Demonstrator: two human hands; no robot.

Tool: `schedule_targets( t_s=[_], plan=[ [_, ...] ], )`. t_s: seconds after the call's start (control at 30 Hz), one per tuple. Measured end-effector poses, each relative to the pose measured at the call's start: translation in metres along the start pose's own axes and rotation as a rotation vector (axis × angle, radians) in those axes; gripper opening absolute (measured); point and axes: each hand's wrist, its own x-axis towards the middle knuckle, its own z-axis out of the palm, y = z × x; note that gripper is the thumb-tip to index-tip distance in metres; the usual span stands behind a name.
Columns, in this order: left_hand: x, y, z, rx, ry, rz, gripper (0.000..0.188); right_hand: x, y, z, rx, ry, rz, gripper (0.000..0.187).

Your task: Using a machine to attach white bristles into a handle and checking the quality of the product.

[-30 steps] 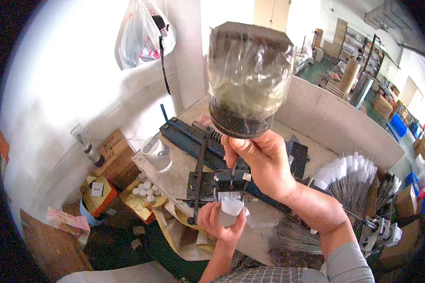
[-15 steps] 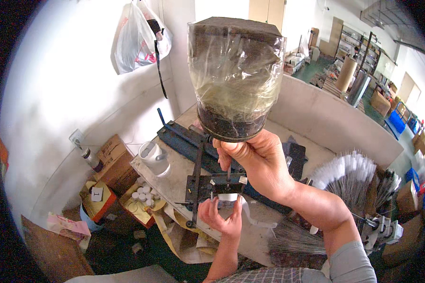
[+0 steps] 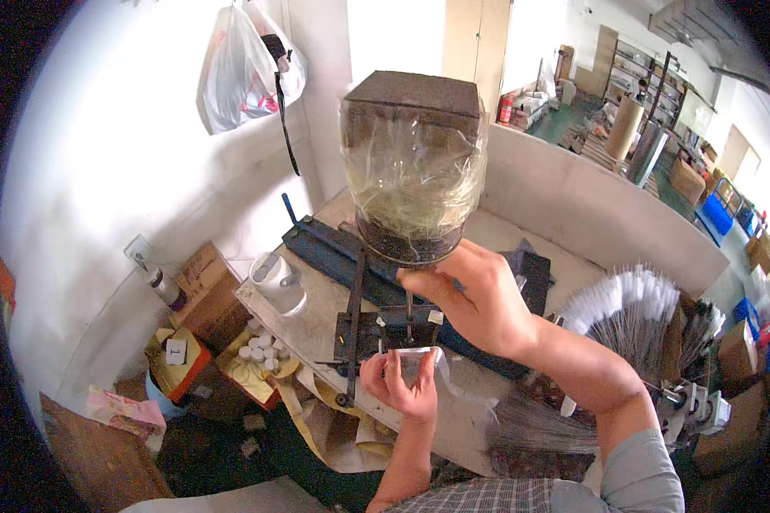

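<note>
Plastic-wrapped bristle bundle gripped at lower end by right hand, held raised above metal jig. White tape strip pinched by left hand over workbench.

A metal press frame stands at the centre of the workbench. A jug sits at its nine o'clock, a bundle of wires at three o'clock, and a tray of small caps at eight o'clock beside the bench. A bag hangs on the wall at eleven o'clock.
</note>
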Motion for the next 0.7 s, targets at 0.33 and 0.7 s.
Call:
schedule_targets(
  t_s=[0.33,0.7],
  plan=[
    [-0.014,0.017,-0.02,0.01,-0.211,0.086,0.05,-0.116,0.025,0.035,-0.117,-0.161,0.584,0.027],
    [-0.03,0.001,0.01,-0.011,-0.324,0.056,0.064,-0.096,0.022,0.006,0.621,-0.435,1.07,0.019]
  ],
)
